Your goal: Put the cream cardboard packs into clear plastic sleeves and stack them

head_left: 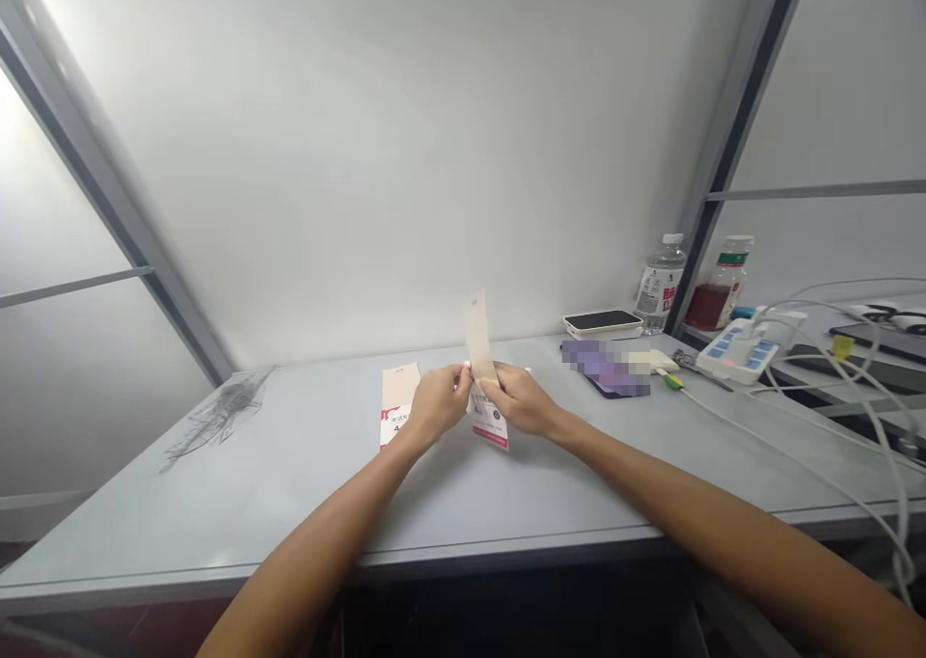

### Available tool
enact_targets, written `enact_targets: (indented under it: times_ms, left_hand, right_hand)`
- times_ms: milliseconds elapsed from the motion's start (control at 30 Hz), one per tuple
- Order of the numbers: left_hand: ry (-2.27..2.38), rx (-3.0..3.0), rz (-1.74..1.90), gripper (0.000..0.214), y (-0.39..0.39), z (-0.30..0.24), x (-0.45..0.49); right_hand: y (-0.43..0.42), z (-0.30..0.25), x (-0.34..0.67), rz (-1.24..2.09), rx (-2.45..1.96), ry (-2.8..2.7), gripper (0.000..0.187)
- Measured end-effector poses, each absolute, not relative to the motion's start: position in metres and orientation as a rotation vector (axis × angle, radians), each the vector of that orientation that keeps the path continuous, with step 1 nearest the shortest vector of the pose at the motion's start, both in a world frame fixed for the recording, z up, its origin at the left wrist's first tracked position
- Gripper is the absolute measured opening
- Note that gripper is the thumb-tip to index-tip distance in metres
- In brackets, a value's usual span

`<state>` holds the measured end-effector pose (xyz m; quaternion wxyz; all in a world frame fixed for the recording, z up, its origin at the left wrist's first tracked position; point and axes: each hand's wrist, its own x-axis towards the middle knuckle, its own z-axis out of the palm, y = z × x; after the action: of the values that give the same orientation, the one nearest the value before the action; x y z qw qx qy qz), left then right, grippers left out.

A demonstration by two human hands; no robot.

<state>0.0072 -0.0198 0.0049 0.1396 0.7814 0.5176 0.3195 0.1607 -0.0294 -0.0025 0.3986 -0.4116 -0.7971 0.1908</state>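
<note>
Human upper limbs, head-camera view. The left forearm [318,542] and right forearm [694,523] are bare and slim, tapering to narrow wrists. The left hand [438,405] and right hand [521,399] are bare, with slender fingers.

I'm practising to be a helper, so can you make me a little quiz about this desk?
1. What are the left hand and right hand holding?
A) a spoon
B) a paper tag with a small hole near its top
C) a cup

2. True or false: a second paper tag lies on the pale grey table, to the left of the hands.

3. What colour are the switches on the power strip?

Key: 1 B; 2 true; 3 blue.
</note>
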Motion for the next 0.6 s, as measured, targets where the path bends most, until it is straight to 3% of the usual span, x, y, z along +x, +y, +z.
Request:
enact_targets:
  times_ms: [200, 333, 467, 600]
  left_hand:
    - [1.510, 2.030, 0.964, 0.037, -0.005, 0.005, -0.006]
    - [1.433, 1.929, 1.087, 0.028, -0.005, 0.012, -0.017]
    - [1.353, 1.962, 1.291, 0.033, -0.011, 0.017, -0.016]
    - [1.274, 2.071, 1.193, 0.022, -0.012, 0.018, -0.016]
  right_hand:
    - [-0.040, -0.002, 0.156, 0.475, -0.874, -2.101, 0.023]
    - [-0.036, -0.008, 0.154, 0.711, -0.844, -1.925, 0.022]
    - [-0.021, -0.011, 0.160, 0.935, -0.747, -1.676, 0.037]
    - [-0.014, -0.005, 0.169, 1.055, -0.654, -1.602, 0.043]
